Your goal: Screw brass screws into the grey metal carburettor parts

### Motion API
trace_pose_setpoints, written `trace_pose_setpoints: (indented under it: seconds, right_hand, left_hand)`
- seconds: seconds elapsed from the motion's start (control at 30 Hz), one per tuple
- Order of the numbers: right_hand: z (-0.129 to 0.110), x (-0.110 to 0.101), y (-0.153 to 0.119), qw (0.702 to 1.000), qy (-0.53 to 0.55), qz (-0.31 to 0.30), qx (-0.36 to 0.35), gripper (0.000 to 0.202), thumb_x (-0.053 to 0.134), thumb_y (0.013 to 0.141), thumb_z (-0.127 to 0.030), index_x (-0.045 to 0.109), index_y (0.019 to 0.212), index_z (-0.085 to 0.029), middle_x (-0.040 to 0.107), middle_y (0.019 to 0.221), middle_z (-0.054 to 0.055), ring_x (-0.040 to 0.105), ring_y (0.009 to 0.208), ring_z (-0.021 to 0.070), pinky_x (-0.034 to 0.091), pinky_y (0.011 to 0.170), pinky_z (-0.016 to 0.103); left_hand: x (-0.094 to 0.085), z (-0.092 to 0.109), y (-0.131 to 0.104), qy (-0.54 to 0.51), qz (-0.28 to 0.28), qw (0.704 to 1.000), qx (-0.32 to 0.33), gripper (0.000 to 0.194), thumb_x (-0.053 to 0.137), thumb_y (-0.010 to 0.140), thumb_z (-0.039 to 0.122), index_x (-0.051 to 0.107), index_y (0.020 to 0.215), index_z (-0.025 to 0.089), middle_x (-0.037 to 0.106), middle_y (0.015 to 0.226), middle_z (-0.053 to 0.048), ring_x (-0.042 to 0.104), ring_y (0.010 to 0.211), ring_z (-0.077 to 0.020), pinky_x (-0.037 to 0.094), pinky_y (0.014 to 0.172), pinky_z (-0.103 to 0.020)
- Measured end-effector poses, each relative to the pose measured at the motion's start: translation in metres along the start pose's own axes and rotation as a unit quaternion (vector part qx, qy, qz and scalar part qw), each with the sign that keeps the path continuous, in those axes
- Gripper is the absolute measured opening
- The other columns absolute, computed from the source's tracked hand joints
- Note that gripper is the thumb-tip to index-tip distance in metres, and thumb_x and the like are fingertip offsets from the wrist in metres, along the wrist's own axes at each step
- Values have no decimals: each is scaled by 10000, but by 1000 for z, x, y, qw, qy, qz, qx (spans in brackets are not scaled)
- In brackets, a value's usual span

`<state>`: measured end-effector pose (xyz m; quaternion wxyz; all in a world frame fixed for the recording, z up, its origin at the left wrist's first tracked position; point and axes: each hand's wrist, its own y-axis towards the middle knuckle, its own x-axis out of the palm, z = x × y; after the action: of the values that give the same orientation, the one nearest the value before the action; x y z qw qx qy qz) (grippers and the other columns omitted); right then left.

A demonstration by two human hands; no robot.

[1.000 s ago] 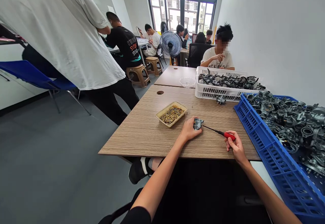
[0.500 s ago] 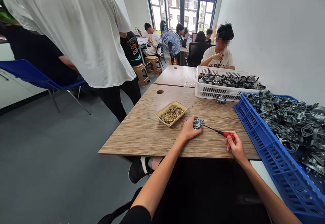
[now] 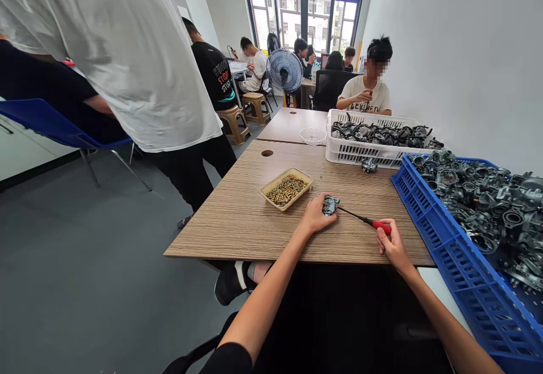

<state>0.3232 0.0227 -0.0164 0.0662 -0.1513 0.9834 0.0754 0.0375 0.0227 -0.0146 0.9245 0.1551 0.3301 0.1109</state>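
Note:
My left hand (image 3: 316,216) is closed around a small grey metal carburetor (image 3: 329,205) just above the wooden table (image 3: 237,215). In my right hand (image 3: 392,245) I grip a screwdriver (image 3: 380,226) by its red and black handle. Its thin dark shaft points left, and the tip meets the right side of the carburetor; the exact contact spot is too small to make out. A beige tray (image 3: 263,194) of small brass-coloured parts sits beyond my left hand, with a few tiny loose pieces near it.
At the right a blue crate (image 3: 428,221) is heaped with metal carburetors. Behind it stands a white basket (image 3: 360,155) of similar parts, one carburetor (image 3: 369,165) lying in front. A clear dish (image 3: 313,136) is farther back. A person in white (image 3: 139,68) stands left of the table.
The standing person at the left has shifted left, baring more of the seated person in black. The person across the table has moved a hand slightly. My hands have hardly moved.

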Motion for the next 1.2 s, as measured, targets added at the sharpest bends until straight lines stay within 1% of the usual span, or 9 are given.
trace_pose_setpoints:
  seconds: [0.17, 0.33, 0.4, 0.6, 0.67, 0.77, 0.83, 1.07, 1.2]
  right_hand:
    - [-1, 2, 1, 1000, 0, 5, 7, 399, 564, 962, -647, 440, 959, -268, 353, 525, -131, 318, 380, 84, 341, 342, 192]
    - [-1, -1, 0, 1000, -11, -8, 4, 423, 596, 946, -623, 466, 1135, -268, 407, 559, -124, 374, 399, 95, 390, 375, 206]
    - [-1, -1, 0, 1000, -12, -8, 4, 437, 609, 934, -624, 458, 1142, -271, 421, 572, -124, 379, 401, 93, 397, 379, 207]
    - [-3, 1, 1, 1000, -18, -9, 16, 438, 576, 940, -680, 437, 924, -265, 394, 554, -109, 349, 398, 89, 350, 345, 204]
    - [-4, 1, 0, 1000, -20, -10, 20, 438, 577, 939, -685, 452, 949, -264, 392, 558, -107, 349, 401, 92, 353, 348, 210]
    - [-6, 0, -2, 1000, -24, -10, 13, 447, 597, 938, -659, 477, 1106, -263, 393, 560, -114, 371, 406, 102, 378, 375, 222]
    - [-6, 0, -2, 1000, -26, -10, 10, 464, 613, 932, -648, 469, 1150, -265, 403, 562, -115, 386, 412, 105, 392, 392, 224]
    - [-4, -1, 2, 999, -29, -9, 19, 446, 571, 934, -695, 457, 938, -263, 421, 565, -100, 365, 399, 92, 365, 351, 211]
    - [-2, -1, 0, 999, -35, -7, 10, 444, 600, 932, -662, 487, 1079, -258, 422, 564, -108, 387, 402, 99, 390, 371, 214]
  left_hand:
    - [1, -1, 0, -2, 7, 1000, 5, 476, 739, 736, 308, 575, 1176, 233, 707, 1034, -45, 653, 933, -215, 518, 881, -359]
    - [2, -1, 0, -7, 5, 1000, 3, 481, 738, 728, 294, 571, 1175, 236, 707, 1040, -43, 655, 943, -213, 513, 884, -353]
    - [1, 0, 0, -8, 4, 1000, -1, 489, 742, 722, 284, 571, 1177, 236, 709, 1040, -44, 657, 944, -213, 512, 888, -352]
    - [-2, 3, 0, -14, 4, 1000, -7, 493, 740, 710, 256, 575, 1174, 239, 706, 1018, -41, 652, 925, -206, 514, 888, -355]
    - [-3, 4, 0, -14, 3, 1000, -6, 487, 736, 714, 259, 573, 1173, 236, 703, 1015, -40, 653, 926, -207, 514, 886, -356]
    - [-3, 5, 0, -11, 1, 1000, -9, 486, 739, 716, 259, 572, 1172, 236, 704, 1022, -42, 655, 937, -211, 516, 894, -361]
    - [-3, 6, 0, -10, 1, 1000, -13, 492, 742, 713, 252, 572, 1174, 237, 708, 1028, -44, 655, 942, -211, 516, 902, -362]
    - [-4, 6, 1, -8, 2, 1000, -11, 495, 742, 710, 260, 571, 1174, 229, 706, 1011, -42, 658, 916, -209, 526, 885, -357]
    - [-4, 7, 0, -8, 3, 1000, -11, 492, 734, 710, 257, 568, 1171, 226, 700, 1003, -42, 648, 906, -205, 520, 885, -360]
